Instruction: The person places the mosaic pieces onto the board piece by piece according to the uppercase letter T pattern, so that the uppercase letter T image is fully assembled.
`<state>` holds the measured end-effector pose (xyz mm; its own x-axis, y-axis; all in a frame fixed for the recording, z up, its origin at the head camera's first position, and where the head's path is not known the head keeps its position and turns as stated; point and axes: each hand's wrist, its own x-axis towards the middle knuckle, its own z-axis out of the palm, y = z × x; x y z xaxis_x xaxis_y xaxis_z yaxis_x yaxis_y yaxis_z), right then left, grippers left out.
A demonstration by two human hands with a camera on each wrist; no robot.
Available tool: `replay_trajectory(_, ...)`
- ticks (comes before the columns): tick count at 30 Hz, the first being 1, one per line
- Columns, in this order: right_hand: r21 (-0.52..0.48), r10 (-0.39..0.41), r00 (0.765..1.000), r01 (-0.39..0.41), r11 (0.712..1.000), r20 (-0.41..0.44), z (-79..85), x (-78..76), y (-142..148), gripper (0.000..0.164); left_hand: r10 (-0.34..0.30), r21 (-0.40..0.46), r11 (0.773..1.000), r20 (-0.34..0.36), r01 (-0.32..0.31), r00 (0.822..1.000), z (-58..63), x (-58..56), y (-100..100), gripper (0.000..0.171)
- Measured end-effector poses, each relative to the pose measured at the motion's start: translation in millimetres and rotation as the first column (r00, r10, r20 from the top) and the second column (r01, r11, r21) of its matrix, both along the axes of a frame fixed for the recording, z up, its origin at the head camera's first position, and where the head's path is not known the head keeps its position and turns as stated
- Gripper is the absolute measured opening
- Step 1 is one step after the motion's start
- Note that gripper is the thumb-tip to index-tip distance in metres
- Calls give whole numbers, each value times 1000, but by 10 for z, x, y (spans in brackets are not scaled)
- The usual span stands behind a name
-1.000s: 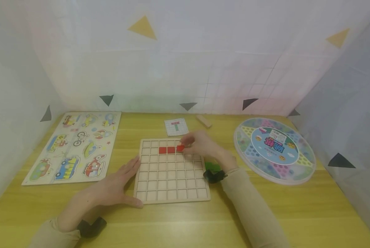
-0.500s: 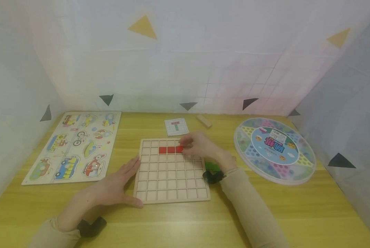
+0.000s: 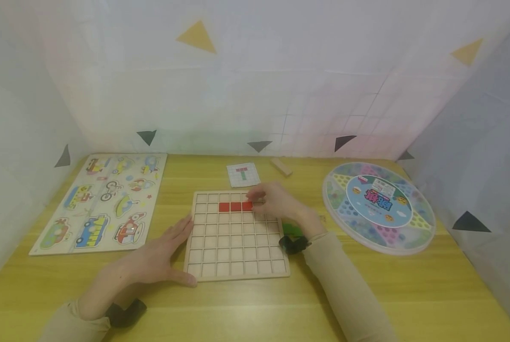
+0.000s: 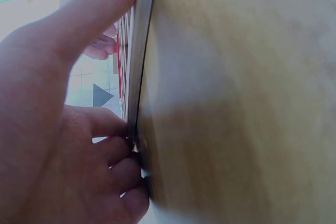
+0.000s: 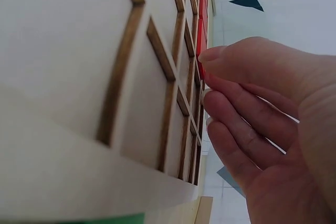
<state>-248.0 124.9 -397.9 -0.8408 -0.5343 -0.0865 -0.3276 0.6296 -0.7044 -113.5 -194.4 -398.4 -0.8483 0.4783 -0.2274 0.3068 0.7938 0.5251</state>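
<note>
A wooden grid board (image 3: 238,242) lies on the table, with three red square tiles in a row near its far edge; the middle one (image 3: 235,206) and left one (image 3: 224,207) sit in their cells. My right hand (image 3: 276,202) has thumb and fingertips at the rightmost red tile (image 3: 247,206), which lies in line with the others. In the right wrist view the thumb tip meets that red tile (image 5: 202,51), the other fingers loosely bent. My left hand (image 3: 156,259) rests along the board's left edge, fingers extended against it and thumb at the near left corner.
A small card (image 3: 243,175) with a red and green T pattern lies behind the board, near a wooden block (image 3: 281,166). Green pieces (image 3: 292,230) lie partly hidden under the right wrist. A vehicle puzzle (image 3: 101,204) is at left, a round game box (image 3: 379,206) at right.
The rightmost red tile, tilted in my right fingers a second ago, now lies flat in line with the other two. My left hand and the board have stayed put.
</note>
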Motion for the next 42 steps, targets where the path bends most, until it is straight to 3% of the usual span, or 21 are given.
replay_trajectory(28,12,2,1000,-1,1000,-29,-7,-22,11,35,-3,2,1000,-4,3,1000,-21,-6,-7,134)
replay_trajectory(33,6,-5,1000,5,1000,-25,-1,-19,5,34,-7,3,1000,-9,7,1000,-20,-6,-15,134)
replay_trajectory(40,-37,-29,999,31,999,44,69,8,45,36,-5,4,1000,-2,5,1000,-13,-5,-7,135)
replay_trajectory(42,-56,-23,999,24,998,26,105,18,85,35,-7,9,1000,8,7,1000,-14,-5,7,134)
